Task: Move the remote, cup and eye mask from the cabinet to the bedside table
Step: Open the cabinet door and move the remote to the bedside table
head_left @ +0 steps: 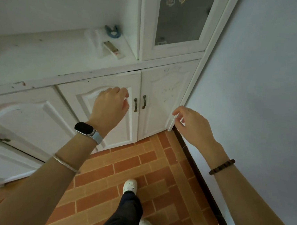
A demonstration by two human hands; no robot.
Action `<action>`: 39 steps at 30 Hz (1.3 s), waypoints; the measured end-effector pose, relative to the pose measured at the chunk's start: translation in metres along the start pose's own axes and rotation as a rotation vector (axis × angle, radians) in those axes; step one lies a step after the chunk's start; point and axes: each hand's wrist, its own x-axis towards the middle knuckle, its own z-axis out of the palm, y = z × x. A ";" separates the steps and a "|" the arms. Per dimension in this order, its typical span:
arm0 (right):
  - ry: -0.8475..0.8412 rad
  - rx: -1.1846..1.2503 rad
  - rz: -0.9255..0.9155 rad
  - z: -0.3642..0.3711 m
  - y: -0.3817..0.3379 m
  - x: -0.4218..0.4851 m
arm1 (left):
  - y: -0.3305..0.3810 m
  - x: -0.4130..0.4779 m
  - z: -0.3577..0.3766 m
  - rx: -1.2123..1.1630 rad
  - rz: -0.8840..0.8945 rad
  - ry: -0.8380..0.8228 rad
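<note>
While both hands are raised in front of the cabinet [62, 57], nothing is held in either. Nearest the camera, the left hand [109, 106] is seen from the back, its fingers curled loosely against the lower door just left of the two door handles [139, 103]; nothing can be seen in it. The right hand [192, 124] is held at about the same height, beside the cabinet's right edge, with fingers spread and slightly bent, empty as well.

Farther off, on the cabinet's white top and above the left hand, all three things are still to be collected. The remote [113, 49] is laid flat, closest to the front edge, one end turned toward that edge. It is judged light and rigid, and is best taken across its narrow sides. Just left of and behind it, the cup [91, 37] is made out only faintly; it appears clear or pale and upright, but blur prevents certainty. It is likely light, possibly smooth and slippery, so a wrap round the wall is advised. Behind the remote, near the wall, the blue eye mask [113, 31] is lying bunched; it looks soft and limp, and can be pinched anywhere.

All three are well apart from both hands, so an upward and forward reach is needed.
</note>
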 end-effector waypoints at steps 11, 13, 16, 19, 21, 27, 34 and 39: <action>0.294 0.039 -0.038 -0.093 -0.027 0.153 | -0.038 0.178 -0.047 0.022 0.252 0.264; 0.330 0.058 -0.036 -0.114 -0.030 0.173 | -0.039 0.204 -0.056 0.025 0.275 0.292; 0.413 0.102 -0.065 -0.149 -0.035 0.201 | -0.036 0.237 -0.069 0.030 0.318 0.350; 0.493 0.171 -0.113 -0.184 -0.044 0.228 | -0.028 0.267 -0.081 0.052 0.350 0.398; 0.533 0.199 -0.142 -0.206 -0.050 0.247 | -0.025 0.286 -0.088 0.071 0.371 0.442; 0.591 0.212 -0.242 -0.266 -0.064 0.301 | -0.016 0.335 -0.105 0.135 0.376 0.522; 0.644 0.338 -0.347 -0.324 -0.100 0.357 | -0.013 0.374 -0.133 0.173 0.363 0.560; 0.697 0.449 -0.431 -0.343 -0.131 0.380 | -0.016 0.381 -0.145 0.251 0.330 0.581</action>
